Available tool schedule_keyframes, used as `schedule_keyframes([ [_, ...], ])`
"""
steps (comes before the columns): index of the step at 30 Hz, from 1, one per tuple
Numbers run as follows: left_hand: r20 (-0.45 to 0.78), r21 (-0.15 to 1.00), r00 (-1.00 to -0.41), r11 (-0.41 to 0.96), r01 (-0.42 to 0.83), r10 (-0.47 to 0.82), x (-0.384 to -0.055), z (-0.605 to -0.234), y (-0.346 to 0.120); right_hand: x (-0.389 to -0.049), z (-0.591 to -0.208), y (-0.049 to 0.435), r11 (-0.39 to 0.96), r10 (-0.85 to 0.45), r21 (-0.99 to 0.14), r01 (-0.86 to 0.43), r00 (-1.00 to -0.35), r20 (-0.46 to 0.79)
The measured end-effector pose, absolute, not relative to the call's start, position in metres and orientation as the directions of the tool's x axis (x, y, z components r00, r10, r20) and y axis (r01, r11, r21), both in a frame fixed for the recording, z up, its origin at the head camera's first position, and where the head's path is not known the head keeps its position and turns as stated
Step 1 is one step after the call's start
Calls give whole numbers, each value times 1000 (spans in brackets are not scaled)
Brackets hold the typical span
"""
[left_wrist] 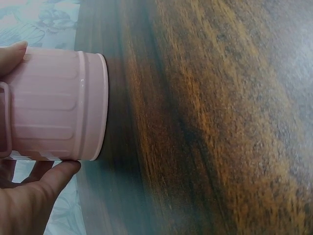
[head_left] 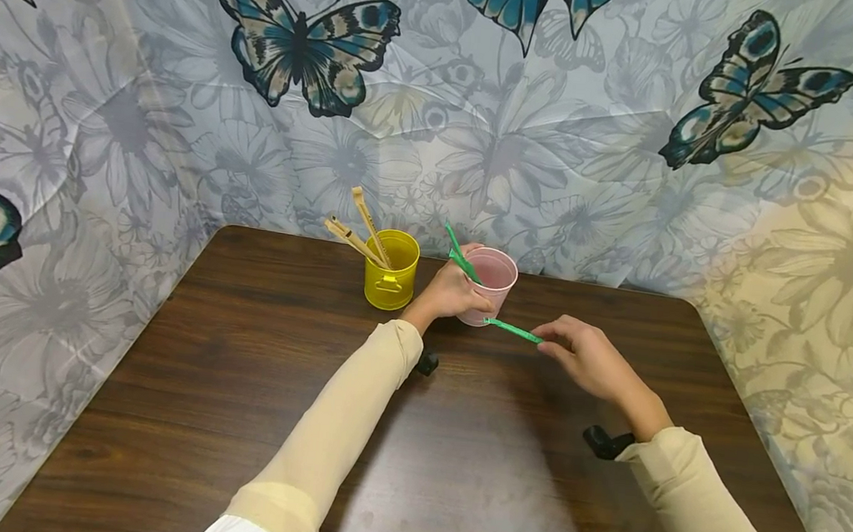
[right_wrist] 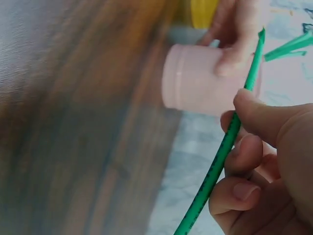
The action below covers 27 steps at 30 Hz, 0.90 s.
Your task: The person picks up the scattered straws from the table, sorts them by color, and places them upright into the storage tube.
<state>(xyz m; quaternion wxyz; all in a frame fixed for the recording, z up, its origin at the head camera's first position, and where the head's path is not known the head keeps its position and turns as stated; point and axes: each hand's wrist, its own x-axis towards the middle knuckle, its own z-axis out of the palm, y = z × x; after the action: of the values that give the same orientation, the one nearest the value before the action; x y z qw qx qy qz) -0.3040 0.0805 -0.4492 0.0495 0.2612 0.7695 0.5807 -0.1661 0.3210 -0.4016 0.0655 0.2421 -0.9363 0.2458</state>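
My left hand grips the pink cup, which stands at the table's back edge. In the left wrist view, a thumb and fingertips lie on opposite sides of the ribbed pink wall. Green sticks lean out of the cup's mouth. My right hand, in front and to the right of the cup, pinches a slim green stick with small dark marks along its length. Its far end overlaps the cup's lower side in the head view. The cup's inside is mostly hidden.
Left of the cup stands a yellow bucket with a small handle; several tan wooden sticks lean out of it. The brown wooden table ends at a cloth backdrop printed with butterflies and flowers.
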Motion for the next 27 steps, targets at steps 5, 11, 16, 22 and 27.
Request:
schedule_keyframes([
  [5, 198, 923, -866, 211, 323, 460, -304, -450, 79, -169, -382, 315, 772, -343, -471, -427, -903, 257],
  [11, 208, 909, -864, 237, 344, 458, -305, -449, 78, -176, -357, 302, 747, -262, -474, -467, -861, 436],
  [16, 212, 904, -868, 248, 349, 449, -306, -449, 78, -183, -340, 290, 706, -193, -488, -514, -802, 565],
  [22, 200, 917, -871, 227, 327, 448, -304, -450, 79, -191, -326, 275, 658, -143, -532, -533, -782, 607],
  [27, 186, 920, -877, 234, 313, 443, -304, -451, 80, -199, -317, 260, 596, -110, -559, -577, -748, 655],
])
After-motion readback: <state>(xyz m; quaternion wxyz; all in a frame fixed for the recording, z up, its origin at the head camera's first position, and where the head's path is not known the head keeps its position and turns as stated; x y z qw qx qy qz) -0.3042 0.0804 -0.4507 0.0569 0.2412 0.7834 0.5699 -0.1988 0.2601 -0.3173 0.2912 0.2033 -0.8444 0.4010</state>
